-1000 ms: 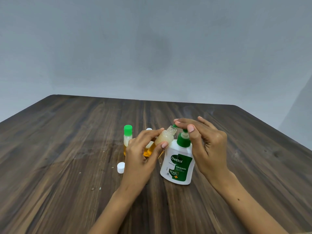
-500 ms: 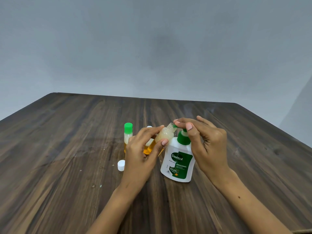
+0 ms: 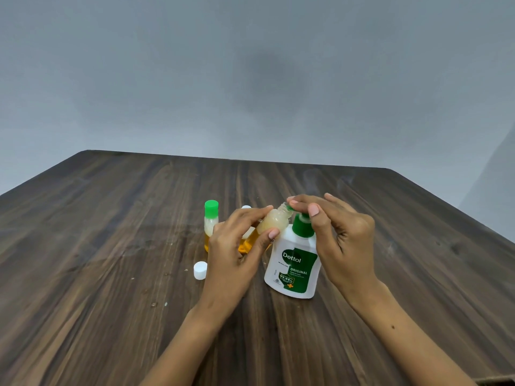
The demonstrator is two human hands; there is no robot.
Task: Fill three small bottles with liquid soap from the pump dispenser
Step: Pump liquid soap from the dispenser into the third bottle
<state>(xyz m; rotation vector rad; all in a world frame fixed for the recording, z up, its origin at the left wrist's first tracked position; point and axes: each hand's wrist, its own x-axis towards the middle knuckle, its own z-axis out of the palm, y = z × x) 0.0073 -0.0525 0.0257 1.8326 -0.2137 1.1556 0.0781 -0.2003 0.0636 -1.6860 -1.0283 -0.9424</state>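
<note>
A white Dettol pump dispenser (image 3: 292, 268) with a green pump stands mid-table. My left hand (image 3: 237, 254) holds a small open bottle (image 3: 273, 222) tilted, its mouth up against the pump nozzle; orange soap lies in its lower part. My right hand (image 3: 337, 235) lies over the pump head, fingers stretched across it and thumb at the green collar. A second small bottle (image 3: 211, 224) with a green cap stands upright to the left, orange soap in its bottom. A third bottle is mostly hidden behind my left hand; only its white top (image 3: 246, 207) shows.
A loose white cap (image 3: 200, 270) lies on the dark wooden table (image 3: 97, 260) left of my left wrist. The table's far edge meets a grey wall, and its right edge runs diagonally past my right forearm.
The hands, the dispenser and the bottles stay in nearly the same pose. The view has shifted slightly downward in the frame.
</note>
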